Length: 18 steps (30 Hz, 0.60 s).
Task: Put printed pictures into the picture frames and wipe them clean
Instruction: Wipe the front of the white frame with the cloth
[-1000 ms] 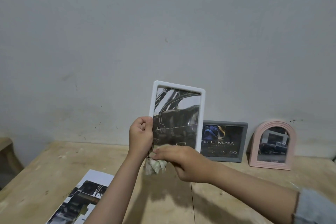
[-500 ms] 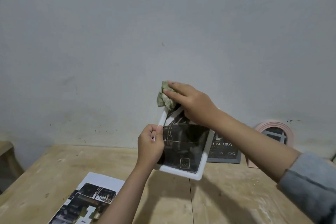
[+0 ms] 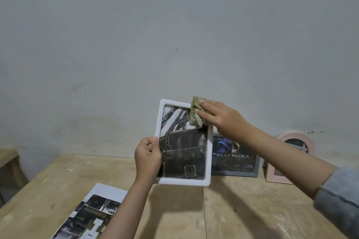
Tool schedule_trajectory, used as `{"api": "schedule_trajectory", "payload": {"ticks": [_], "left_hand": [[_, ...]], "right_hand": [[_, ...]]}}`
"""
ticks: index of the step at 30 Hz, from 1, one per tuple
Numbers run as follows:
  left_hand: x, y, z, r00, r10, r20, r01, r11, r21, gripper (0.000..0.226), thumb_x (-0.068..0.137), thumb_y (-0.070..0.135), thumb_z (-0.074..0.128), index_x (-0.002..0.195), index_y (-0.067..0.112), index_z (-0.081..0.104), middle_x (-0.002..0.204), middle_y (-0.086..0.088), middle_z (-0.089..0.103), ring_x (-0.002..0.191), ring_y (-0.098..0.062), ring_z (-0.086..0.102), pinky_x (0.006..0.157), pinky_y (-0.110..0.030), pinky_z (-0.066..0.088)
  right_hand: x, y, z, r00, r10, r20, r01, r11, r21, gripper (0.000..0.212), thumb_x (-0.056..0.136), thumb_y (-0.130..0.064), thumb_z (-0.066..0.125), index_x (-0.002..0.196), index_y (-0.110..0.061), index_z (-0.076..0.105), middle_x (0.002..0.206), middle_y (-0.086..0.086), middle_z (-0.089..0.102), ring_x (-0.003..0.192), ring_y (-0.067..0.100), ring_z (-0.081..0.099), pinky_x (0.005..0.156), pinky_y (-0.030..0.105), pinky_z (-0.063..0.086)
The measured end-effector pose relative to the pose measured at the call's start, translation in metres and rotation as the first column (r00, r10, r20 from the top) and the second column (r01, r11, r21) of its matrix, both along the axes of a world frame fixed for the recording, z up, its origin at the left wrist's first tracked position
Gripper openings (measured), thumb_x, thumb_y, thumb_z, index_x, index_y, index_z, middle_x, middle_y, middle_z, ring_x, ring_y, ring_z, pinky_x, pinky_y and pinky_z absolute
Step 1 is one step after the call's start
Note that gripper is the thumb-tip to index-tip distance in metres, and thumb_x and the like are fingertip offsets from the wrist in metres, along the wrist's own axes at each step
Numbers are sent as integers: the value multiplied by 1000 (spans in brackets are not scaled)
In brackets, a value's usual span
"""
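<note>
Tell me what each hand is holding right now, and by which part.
The left hand grips the white rectangular picture frame by its left edge. The right hand presses a crumpled green cloth against the frame's upper right corner.

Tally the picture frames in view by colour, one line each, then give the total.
White frame, held up in the hands: 1
Grey frame, against the wall: 1
Pink arched frame, against the wall: 1
Total: 3
</note>
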<state>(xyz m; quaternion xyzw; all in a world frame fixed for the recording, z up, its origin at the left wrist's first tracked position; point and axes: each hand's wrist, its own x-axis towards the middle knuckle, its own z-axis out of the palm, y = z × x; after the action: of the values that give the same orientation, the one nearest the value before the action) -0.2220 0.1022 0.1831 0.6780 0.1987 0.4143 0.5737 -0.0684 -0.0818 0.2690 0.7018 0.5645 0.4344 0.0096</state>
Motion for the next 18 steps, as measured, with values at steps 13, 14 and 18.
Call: {"api": "schedule_trajectory", "payload": {"ticks": [13, 14, 18], "left_hand": [[6, -7, 7, 992, 62, -107, -65, 998, -27, 25, 98, 23, 49, 78, 7, 53, 55, 2, 43, 51, -14, 40, 52, -28, 32], [7, -11, 8, 993, 52, -108, -56, 998, -32, 26, 98, 23, 48, 76, 8, 52, 55, 2, 42, 50, -14, 40, 52, -28, 31], [6, -20, 14, 995, 59, -80, -64, 996, -59, 37, 99, 20, 46, 63, 17, 38, 55, 1, 36, 50, -15, 34, 51, -29, 26]], "right_hand": [[12, -17, -9, 873, -130, -470, 260, 940, 223, 80, 59, 27, 50, 129, -10, 57, 134, 16, 54, 114, 40, 56, 68, 46, 57], [10, -13, -13, 876, -134, -464, 249, 949, 196, 82, 58, 28, 50, 131, -9, 56, 136, 17, 52, 116, 40, 55, 67, 46, 57], [-4, -1, -29, 904, -159, -398, 220, 969, 113, 80, 55, 28, 60, 130, 1, 54, 138, 24, 47, 120, 44, 52, 65, 43, 57]]}}
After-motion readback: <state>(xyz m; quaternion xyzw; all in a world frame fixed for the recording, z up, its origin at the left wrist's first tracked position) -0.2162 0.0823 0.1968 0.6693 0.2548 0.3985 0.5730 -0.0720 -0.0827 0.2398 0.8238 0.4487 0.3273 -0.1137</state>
